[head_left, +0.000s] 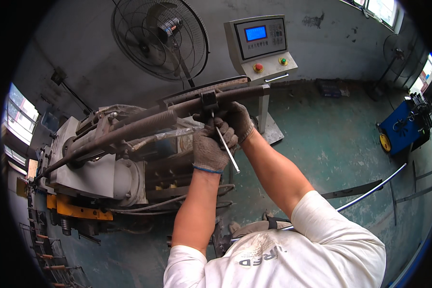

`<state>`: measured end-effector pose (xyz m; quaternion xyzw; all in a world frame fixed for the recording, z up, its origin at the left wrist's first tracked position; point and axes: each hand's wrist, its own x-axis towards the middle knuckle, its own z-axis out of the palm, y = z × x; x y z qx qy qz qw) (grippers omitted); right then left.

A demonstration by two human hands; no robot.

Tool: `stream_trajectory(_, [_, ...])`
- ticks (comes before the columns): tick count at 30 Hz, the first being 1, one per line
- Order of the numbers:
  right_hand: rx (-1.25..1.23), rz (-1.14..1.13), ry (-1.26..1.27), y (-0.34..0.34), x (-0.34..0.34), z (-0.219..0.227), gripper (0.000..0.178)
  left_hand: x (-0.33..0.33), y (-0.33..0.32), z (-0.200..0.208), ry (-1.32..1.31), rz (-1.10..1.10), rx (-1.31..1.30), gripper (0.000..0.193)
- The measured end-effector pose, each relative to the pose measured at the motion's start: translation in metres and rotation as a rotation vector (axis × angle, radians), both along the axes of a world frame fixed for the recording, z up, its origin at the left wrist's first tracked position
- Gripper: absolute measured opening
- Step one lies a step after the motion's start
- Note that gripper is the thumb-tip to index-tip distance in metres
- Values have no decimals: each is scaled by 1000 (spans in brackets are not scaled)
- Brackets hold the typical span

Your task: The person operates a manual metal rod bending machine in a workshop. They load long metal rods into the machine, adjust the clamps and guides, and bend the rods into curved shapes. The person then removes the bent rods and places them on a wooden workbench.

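Both my hands wear brown-grey knit gloves and meet at a black clamp block (209, 101) on a long threaded rod (144, 126). My left hand (209, 148) is closed, fingers wrapped round a silver hex key (228, 151). The key slants down and right out of the fist, its upper end close under the block. Right beside it, my right hand (239, 121) has its fingers curled against the block's underside. Its fingertips are partly hidden, so what they grip does not show.
The grey bending machine (89, 170) fills the left side, with cables (177, 200) hanging below it. A control panel (259, 41) with a blue screen stands ahead, beside a large fan (161, 38). A blue cart (403, 127) and a curved metal tube (374, 188) are at right.
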<state>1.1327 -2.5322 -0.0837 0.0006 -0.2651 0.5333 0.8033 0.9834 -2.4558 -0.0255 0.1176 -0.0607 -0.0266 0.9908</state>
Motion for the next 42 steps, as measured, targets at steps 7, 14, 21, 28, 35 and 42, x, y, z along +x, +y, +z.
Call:
stream_trajectory(7, [-24, 223, 214, -21, -15, 27, 45, 1, -12, 12, 38, -66, -105, 24])
stream_trajectory(14, [41, 84, 180, -2, -9, 9, 62, -6, -3, 18, 200, 23, 55, 27])
stream_trajectory(21, [-182, -90, 182, -6, -20, 19, 49, -7, -19, 31, 305, 174, 72, 27])
stream_trajectory(28, [-253, -228, 192, -4, -35, 34, 47, -3, -37, 39, 543, 518, 364, 19])
stream_trajectory(35, [-104, 158, 216, -7, -8, 3, 71, -3, -31, 42, 515, 356, 233, 23])
stream_trajectory(42, [-436, -228, 267, -10, -51, 67, 78, -5, -28, 40, 456, 348, 241, 23])
